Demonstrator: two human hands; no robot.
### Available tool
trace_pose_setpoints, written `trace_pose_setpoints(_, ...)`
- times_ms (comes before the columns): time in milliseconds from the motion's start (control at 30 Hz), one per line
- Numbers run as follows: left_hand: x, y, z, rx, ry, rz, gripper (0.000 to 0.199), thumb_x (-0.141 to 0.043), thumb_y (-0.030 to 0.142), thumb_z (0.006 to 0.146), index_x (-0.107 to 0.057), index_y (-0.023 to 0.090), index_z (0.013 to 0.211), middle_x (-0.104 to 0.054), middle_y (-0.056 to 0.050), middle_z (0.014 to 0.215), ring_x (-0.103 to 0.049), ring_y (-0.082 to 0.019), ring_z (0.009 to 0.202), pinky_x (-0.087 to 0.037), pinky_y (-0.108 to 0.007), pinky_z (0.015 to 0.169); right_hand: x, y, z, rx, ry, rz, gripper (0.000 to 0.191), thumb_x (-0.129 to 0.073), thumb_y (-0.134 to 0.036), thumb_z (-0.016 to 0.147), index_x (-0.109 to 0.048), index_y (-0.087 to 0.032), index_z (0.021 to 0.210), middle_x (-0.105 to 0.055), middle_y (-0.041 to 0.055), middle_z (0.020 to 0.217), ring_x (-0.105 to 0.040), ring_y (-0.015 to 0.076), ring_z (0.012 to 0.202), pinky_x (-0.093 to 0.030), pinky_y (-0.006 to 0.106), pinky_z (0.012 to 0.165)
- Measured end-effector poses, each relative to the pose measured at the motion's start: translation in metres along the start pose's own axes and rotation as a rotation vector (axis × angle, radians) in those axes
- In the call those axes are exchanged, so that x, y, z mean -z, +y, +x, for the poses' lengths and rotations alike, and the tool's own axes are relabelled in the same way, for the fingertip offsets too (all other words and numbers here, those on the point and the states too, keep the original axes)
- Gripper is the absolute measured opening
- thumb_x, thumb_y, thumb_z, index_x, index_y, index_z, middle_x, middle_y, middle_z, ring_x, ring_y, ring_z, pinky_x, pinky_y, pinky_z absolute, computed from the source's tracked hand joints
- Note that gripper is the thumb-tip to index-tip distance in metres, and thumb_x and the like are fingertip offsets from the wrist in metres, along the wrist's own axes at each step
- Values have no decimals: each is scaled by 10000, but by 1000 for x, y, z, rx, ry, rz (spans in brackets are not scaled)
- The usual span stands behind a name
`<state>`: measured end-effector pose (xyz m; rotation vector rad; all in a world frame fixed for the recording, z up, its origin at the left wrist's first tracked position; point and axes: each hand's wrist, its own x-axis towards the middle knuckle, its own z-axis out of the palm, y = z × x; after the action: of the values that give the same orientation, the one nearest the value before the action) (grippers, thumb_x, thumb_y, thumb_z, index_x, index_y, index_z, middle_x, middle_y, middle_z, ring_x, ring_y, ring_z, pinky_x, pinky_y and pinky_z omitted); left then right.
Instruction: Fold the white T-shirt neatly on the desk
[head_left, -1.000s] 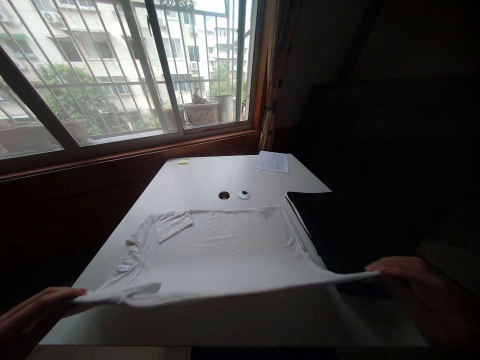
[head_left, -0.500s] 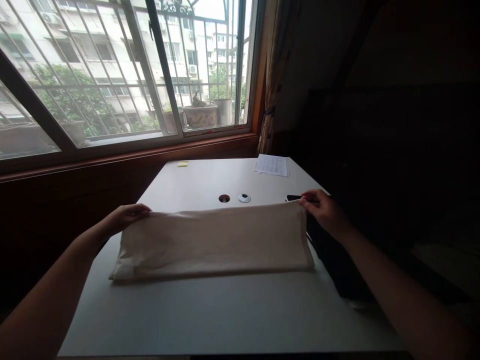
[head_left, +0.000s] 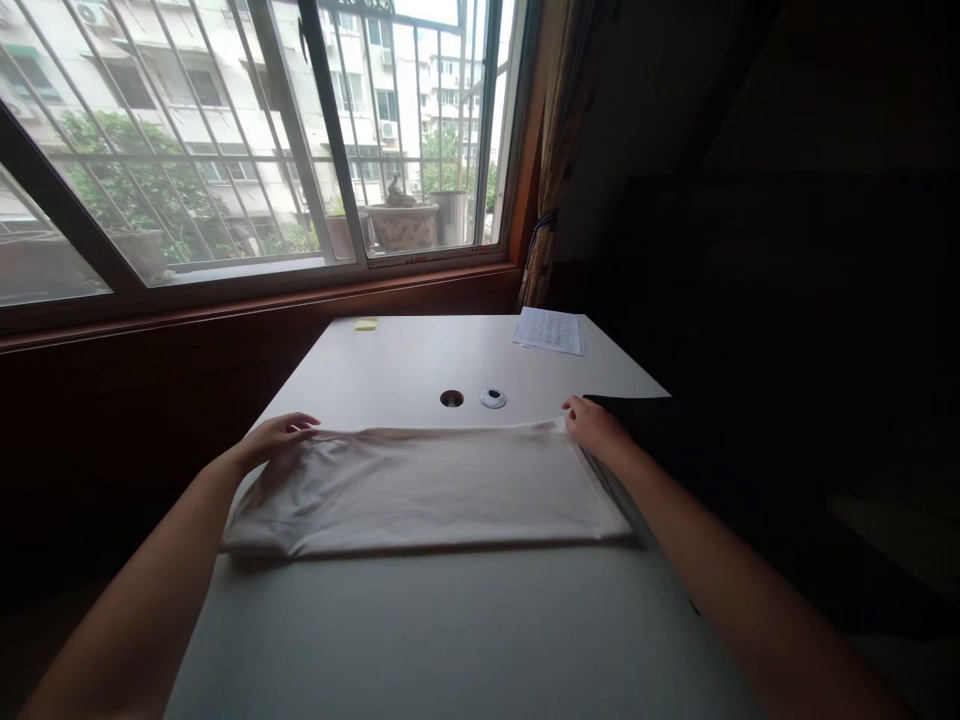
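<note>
A pale folded cloth lies across the white table, its long edges running left to right. My left hand is closed on the cloth's far left corner. At the far right corner, my right hand pinches the fabric. Creases run through the cloth near its left end. The far edge stretches almost straight between both hands.
Beyond the cloth are a round hole and a white ring-shaped cover in the tabletop. Printed papers and a yellow note lie at the table's far end. A barred window stands behind, with a curtain beside it.
My right hand has moved left and slightly down with its corner of the cloth. My left hand has shifted a little right. The cloth's far edge now sits lower and flatter.
</note>
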<state>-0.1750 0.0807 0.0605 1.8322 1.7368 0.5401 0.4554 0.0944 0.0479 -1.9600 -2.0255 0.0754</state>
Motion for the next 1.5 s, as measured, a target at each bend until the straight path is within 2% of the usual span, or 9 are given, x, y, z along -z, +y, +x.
trace_pose_setpoints(100,0,-6,-6,-2,-4,2,840,-698,821,618,-731,150,1122,-742,-110,1013,-674,-282,929,-525,-303,774,-9,-12,4,37,-14,-52,280,-521,-151,911,-678,-153,1144,-653,146,1212,-613,251,1023,-433,326,841)
trace_pose_setpoints(300,-11,-13,-9,-52,53,58,744,-671,804,662,-743,153,1014,-695,-124,1100,-645,-298,1023,-484,-337,932,-26,-38,-2,123,-49,-87,189,-558,-254,939,-704,-176,1031,-662,108,1087,-559,244,1016,-406,332,908)
trace_pose_setpoints(467,-16,-17,-10,-54,67,103,668,-651,749,702,-725,157,1002,-675,-129,1097,-631,-304,1025,-474,-345,938,-39,-32,-25,100,76,-108,210,-521,-310,981,-679,-176,1014,-625,119,1072,-524,266,1025,-404,361,921)
trace_pose_setpoints(800,9,-16,-72,126,-284,67,421,-659,523,709,-713,194,966,-702,-43,908,-655,-276,865,-511,-302,720,-43,-13,-67,157,125,-128,191,-585,-376,957,-656,-201,988,-606,89,1066,-531,268,1006,-438,374,886)
trace_pose_setpoints(933,11,-16,-83,81,-204,108,357,-640,482,719,-698,195,923,-681,-55,914,-634,-288,894,-499,-326,759,-29,-24,-71,177,94,-175,132,-608,-319,935,-655,-209,991,-605,90,1055,-525,277,1003,-445,380,859)
trace_pose_setpoints(1067,6,-19,-87,62,-110,93,399,-637,579,764,-672,191,856,-646,-44,842,-600,-263,823,-469,-305,702,-17,-66,-65,250,130,-140,73,-634,-244,915,-666,-192,955,-607,104,1018,-526,292,984,-459,410,870)
trace_pose_setpoints(1233,-3,-30,-106,114,-60,-95,485,-683,655,777,-699,198,941,-679,-32,873,-618,-255,847,-481,-284,711,-20,-151,-59,585,61,210,107,-664,-158,909,-680,-180,1012,-626,86,1026,-557,256,1002,-481,399,944)
trace_pose_setpoints(1367,-14,-36,-117,110,67,-201,537,-725,672,749,-721,203,1010,-717,-50,943,-641,-268,892,-503,-293,747,-45,-227,-54,808,-55,445,209,-689,-141,906,-690,-176,1112,-654,86,1113,-591,224,1055,-486,360,984)
trace_pose_setpoints(1500,-21,-33,-121,117,159,-248,571,-740,689,726,-713,192,1006,-698,-52,911,-631,-257,852,-502,-294,706,-79,-294,-47,853,-174,526,313,-724,-201,907,-676,-190,1216,-651,96,1202,-600,220,1108,-479,349,996)
